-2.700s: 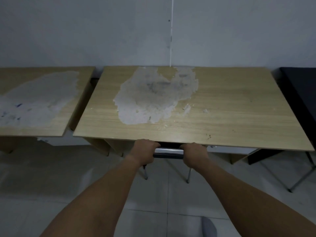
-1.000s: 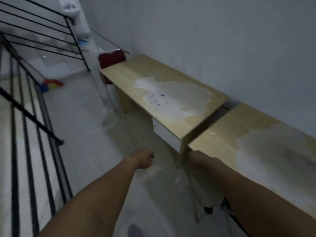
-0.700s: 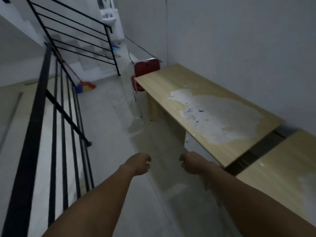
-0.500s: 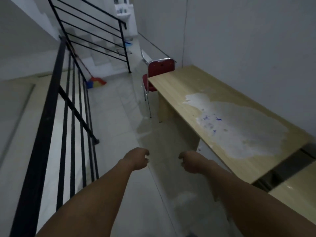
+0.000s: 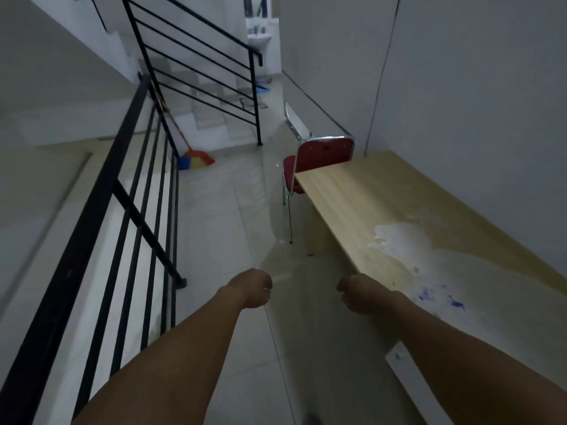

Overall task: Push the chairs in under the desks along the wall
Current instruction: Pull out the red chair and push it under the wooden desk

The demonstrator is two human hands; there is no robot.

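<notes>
A red chair (image 5: 322, 156) with chrome legs stands at the far end of a light wooden desk (image 5: 383, 210), its seat partly tucked behind the desk's end. The desk runs along the right wall and has a worn pale patch with blue marks. My left hand (image 5: 253, 288) and my right hand (image 5: 359, 294) are held out in front of me over the floor, both loosely curled and holding nothing. The right hand is close to the desk's front edge. The chair is well ahead of both hands.
A black metal railing (image 5: 122, 210) lines the left side of the tiled walkway. A broom with a colourful head (image 5: 196, 157) leans near the stairs. A second black stair railing (image 5: 196, 65) rises behind it. A white sink (image 5: 259, 39) hangs far back.
My hands let go of the chair bar under the first desk. I turned left along the wall and moved forward, and the red chair has come closer in view.
</notes>
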